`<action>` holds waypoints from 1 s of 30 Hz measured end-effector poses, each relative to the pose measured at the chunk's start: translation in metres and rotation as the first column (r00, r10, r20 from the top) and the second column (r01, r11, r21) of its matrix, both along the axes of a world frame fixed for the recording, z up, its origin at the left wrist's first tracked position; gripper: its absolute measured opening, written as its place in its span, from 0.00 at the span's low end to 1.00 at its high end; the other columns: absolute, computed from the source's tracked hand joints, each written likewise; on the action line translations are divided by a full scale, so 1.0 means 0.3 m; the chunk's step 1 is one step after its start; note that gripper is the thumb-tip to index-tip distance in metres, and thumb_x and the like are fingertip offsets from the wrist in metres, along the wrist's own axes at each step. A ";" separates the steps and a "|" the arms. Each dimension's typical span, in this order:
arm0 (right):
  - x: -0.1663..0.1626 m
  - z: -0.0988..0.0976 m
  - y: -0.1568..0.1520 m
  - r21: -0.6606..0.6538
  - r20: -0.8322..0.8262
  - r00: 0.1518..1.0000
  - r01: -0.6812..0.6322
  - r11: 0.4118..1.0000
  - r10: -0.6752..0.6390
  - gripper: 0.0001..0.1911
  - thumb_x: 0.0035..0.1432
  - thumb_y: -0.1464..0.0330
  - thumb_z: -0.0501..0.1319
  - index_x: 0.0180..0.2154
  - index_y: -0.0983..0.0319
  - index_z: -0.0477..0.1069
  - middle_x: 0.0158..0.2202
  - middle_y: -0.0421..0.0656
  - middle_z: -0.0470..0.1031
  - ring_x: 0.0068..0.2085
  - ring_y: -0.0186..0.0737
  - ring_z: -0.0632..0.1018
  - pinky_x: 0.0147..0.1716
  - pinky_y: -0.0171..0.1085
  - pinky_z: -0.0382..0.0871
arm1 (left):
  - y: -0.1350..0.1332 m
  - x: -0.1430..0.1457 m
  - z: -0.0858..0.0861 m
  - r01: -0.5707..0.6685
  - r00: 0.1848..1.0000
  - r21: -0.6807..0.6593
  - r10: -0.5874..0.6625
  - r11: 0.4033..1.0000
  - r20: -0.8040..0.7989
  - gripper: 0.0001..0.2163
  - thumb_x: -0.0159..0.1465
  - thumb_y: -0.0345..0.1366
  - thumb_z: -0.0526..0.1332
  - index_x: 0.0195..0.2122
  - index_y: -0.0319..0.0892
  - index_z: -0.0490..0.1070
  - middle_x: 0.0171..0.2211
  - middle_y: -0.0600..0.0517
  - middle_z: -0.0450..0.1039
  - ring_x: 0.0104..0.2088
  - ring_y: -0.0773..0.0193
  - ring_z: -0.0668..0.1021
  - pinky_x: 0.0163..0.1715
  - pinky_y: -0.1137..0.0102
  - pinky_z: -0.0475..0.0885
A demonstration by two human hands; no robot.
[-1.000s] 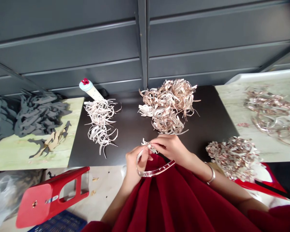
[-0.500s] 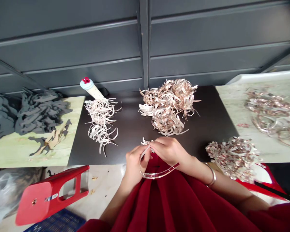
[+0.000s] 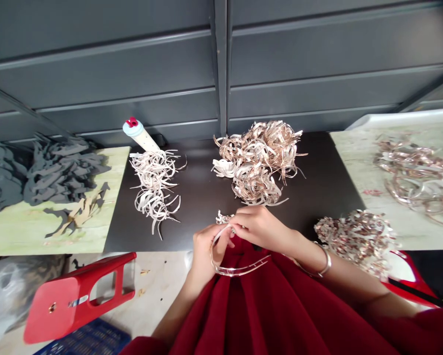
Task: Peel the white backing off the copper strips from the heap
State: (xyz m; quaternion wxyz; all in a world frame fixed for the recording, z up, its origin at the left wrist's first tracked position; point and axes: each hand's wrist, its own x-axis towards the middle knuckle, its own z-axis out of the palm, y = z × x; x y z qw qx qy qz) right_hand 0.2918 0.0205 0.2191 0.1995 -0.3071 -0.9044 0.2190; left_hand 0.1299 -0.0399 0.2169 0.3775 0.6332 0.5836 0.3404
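Observation:
A thin curved strip [image 3: 239, 271], shiny rose-gold with slots along it, loops down in front of the red garment. Its upper end is pinched in my left hand [image 3: 205, 249], whose fingers are closed. My right hand [image 3: 258, 228] has its thumb and fingers pressed together at that same end; the exact grip is partly hidden. Just beyond the fingertips, small pale scraps [image 3: 223, 217] lie at the edge of the black tabletop [image 3: 199, 197]. A large heap of rose-gold and white strips [image 3: 261, 160] sits beyond my right hand.
Pale strips [image 3: 156, 190] and a white bottle [image 3: 142, 135] stand left on the tabletop. Grey cut pieces [image 3: 64, 170] lie farther left. Shiny crinkled scraps [image 3: 356, 239] are heaped at right, near more strips [image 3: 417, 172]. A red stool [image 3: 58, 308] is below left.
My right hand has turned and its wrist has shifted slightly right, with the bracelet. The hanging strip has swung a little down and left. Both hands stay together.

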 end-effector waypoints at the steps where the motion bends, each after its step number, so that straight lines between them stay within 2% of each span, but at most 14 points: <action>1: 0.005 0.003 0.004 -0.034 -0.026 1.000 -0.016 0.999 0.015 0.13 0.61 0.75 0.55 0.24 0.65 0.70 0.22 0.39 0.68 0.24 0.31 0.67 0.26 0.31 0.56 | 0.000 -0.002 0.000 -0.010 1.000 -0.005 0.010 1.000 0.005 0.11 0.64 0.33 0.56 0.27 0.41 0.75 0.19 0.55 0.74 0.23 0.68 0.75 0.29 0.75 0.66; 4: 0.012 0.012 0.009 -0.065 -0.052 0.998 -0.049 0.997 0.046 0.14 0.64 0.73 0.53 0.26 0.65 0.71 0.23 0.40 0.69 0.25 0.31 0.68 0.27 0.31 0.57 | 0.001 -0.004 0.000 -0.019 1.000 -0.006 0.019 1.000 -0.005 0.11 0.65 0.33 0.55 0.28 0.40 0.75 0.20 0.55 0.74 0.23 0.68 0.75 0.29 0.75 0.66; 6: 0.008 0.016 0.005 -0.050 0.002 0.999 -0.047 0.998 0.047 0.14 0.64 0.73 0.53 0.26 0.65 0.71 0.23 0.40 0.69 0.24 0.31 0.67 0.27 0.32 0.56 | 0.002 -0.004 0.002 -0.015 1.000 -0.001 0.015 1.000 -0.024 0.12 0.64 0.33 0.56 0.27 0.40 0.75 0.20 0.55 0.74 0.23 0.68 0.74 0.28 0.75 0.65; 10: -0.009 0.019 -0.010 0.025 0.141 0.990 -0.032 0.999 0.028 0.13 0.61 0.76 0.54 0.24 0.65 0.69 0.24 0.42 0.70 0.24 0.33 0.67 0.27 0.33 0.56 | 0.002 -0.002 0.011 0.020 0.999 0.019 -0.019 1.000 -0.041 0.12 0.64 0.32 0.56 0.24 0.40 0.73 0.20 0.55 0.72 0.22 0.70 0.73 0.26 0.76 0.64; 13: -0.021 0.015 -0.016 0.086 0.172 0.985 -0.025 0.996 0.010 0.13 0.58 0.77 0.56 0.22 0.65 0.68 0.22 0.41 0.69 0.23 0.33 0.66 0.26 0.34 0.55 | 0.002 -0.002 0.015 0.038 0.999 0.019 -0.037 0.999 -0.033 0.13 0.64 0.32 0.56 0.23 0.40 0.72 0.20 0.55 0.72 0.22 0.70 0.73 0.27 0.76 0.64; 17: -0.028 -0.011 -0.010 0.091 0.091 0.994 0.052 0.994 -0.061 0.12 0.55 0.77 0.56 0.20 0.64 0.67 0.20 0.39 0.66 0.21 0.32 0.63 0.25 0.34 0.53 | 0.002 -0.003 0.008 0.002 1.000 -0.026 -0.002 1.000 -0.002 0.13 0.64 0.33 0.56 0.23 0.40 0.73 0.20 0.55 0.73 0.22 0.69 0.74 0.27 0.75 0.65; 20: -0.019 -0.029 -0.004 0.007 -0.021 0.994 0.107 0.994 -0.107 0.13 0.56 0.76 0.55 0.20 0.64 0.68 0.19 0.38 0.66 0.22 0.31 0.64 0.25 0.32 0.54 | 0.002 -0.003 -0.001 -0.028 0.999 -0.061 0.029 0.998 0.013 0.13 0.64 0.34 0.56 0.24 0.40 0.74 0.19 0.55 0.74 0.22 0.68 0.74 0.28 0.74 0.66; 24: 0.000 -0.024 -0.001 -0.105 -0.086 0.995 0.032 0.994 -0.041 0.14 0.61 0.73 0.54 0.25 0.63 0.71 0.22 0.39 0.70 0.24 0.31 0.68 0.26 0.30 0.56 | 0.002 -0.003 -0.010 -0.074 0.997 -0.072 0.074 0.995 -0.004 0.13 0.64 0.35 0.55 0.26 0.41 0.76 0.19 0.54 0.74 0.22 0.67 0.75 0.29 0.73 0.67; 26: 0.004 -0.014 -0.003 -0.092 -0.034 0.999 0.016 0.996 -0.019 0.14 0.63 0.72 0.53 0.27 0.63 0.72 0.23 0.40 0.71 0.24 0.31 0.69 0.26 0.31 0.56 | 0.003 -0.002 -0.012 -0.075 0.997 -0.056 0.073 0.996 -0.030 0.13 0.64 0.36 0.55 0.26 0.41 0.76 0.19 0.54 0.74 0.22 0.67 0.75 0.28 0.73 0.66; 30: -0.010 0.007 -0.020 0.029 0.170 0.985 0.037 0.999 -0.042 0.12 0.61 0.73 0.56 0.25 0.64 0.70 0.23 0.41 0.71 0.23 0.33 0.68 0.25 0.34 0.54 | 0.005 0.003 -0.007 -0.038 0.997 -0.020 0.036 0.999 -0.062 0.13 0.65 0.36 0.54 0.27 0.41 0.76 0.19 0.54 0.73 0.22 0.67 0.74 0.27 0.74 0.65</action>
